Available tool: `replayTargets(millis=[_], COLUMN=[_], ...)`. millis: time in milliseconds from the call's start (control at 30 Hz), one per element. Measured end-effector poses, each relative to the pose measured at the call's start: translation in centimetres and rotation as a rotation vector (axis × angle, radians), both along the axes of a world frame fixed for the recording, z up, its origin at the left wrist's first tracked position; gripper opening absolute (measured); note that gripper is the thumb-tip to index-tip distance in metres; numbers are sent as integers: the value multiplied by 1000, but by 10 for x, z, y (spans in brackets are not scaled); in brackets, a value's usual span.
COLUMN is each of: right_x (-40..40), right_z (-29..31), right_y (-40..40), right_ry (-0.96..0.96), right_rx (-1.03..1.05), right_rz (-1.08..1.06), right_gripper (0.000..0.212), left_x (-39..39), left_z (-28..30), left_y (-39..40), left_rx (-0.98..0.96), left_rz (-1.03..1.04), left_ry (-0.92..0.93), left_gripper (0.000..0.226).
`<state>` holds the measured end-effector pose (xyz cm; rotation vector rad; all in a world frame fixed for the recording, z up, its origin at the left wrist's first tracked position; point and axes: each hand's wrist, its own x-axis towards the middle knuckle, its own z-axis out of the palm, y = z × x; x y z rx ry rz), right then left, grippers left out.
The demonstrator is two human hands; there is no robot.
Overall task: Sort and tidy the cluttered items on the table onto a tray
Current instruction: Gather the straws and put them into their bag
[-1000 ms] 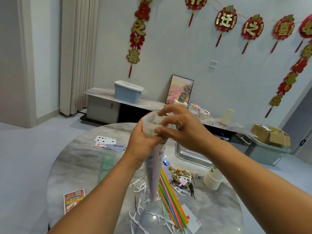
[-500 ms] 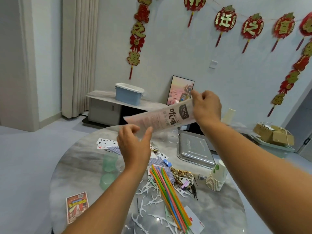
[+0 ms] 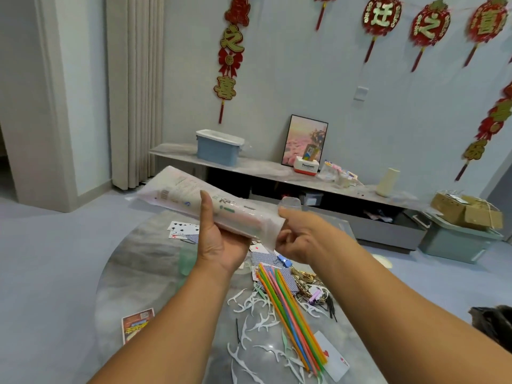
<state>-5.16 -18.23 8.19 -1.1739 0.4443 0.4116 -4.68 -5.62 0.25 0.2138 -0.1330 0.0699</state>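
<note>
Bag: a long translucent white plastic bag with printed text point(image 3: 194, 200) is held lengthwise in the air above the far part of the round grey marble table point(image 3: 144, 273).
Left hand point(image 3: 219, 242): curled round the bag's middle from below, thumb up over it.
Right hand point(image 3: 299, 239): the bag's open end is pinched between its fingers.
Straws: a bundle of coloured plastic straws point(image 3: 291, 311) lies near the table's middle, among scattered white floss picks point(image 3: 249, 328).
Cards: playing cards point(image 3: 182, 228) lie by the far left edge.

Two hands point(image 3: 221, 245) point(image 3: 302, 239) are holding one plastic bag point(image 3: 191, 200); one bundle of straws point(image 3: 291, 309) is lying on one tabletop point(image 3: 144, 273).
</note>
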Motion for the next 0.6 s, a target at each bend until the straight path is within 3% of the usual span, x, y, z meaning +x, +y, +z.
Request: replayTargets(millis=[100, 233, 300, 433, 500, 600], right_x=[3, 15, 23, 37, 40, 43], right_z=[2, -7, -25, -101, -143, -176], right_y=[3, -11, -30, -77, -90, -90], right_ry=[-19, -150, -215, -269, -193, -41], right_rx=[173, 79, -199, -965, -1206, -1325], right_rz=[58, 133, 114, 239, 375, 539], right_gripper=[27, 44, 36, 20, 30, 58], left_x=[5, 17, 21, 26, 31, 37], left_z=[-2, -3, -7, -16, -20, -22], left_y=[5, 14, 19, 21, 19, 16], left_rx=[-16, 16, 12, 6, 7, 12], left_rz=[-2, 82, 113, 137, 142, 147], left_ry=[-8, 142, 257, 378, 405, 425], left_gripper=[54, 24, 19, 23, 25, 27])
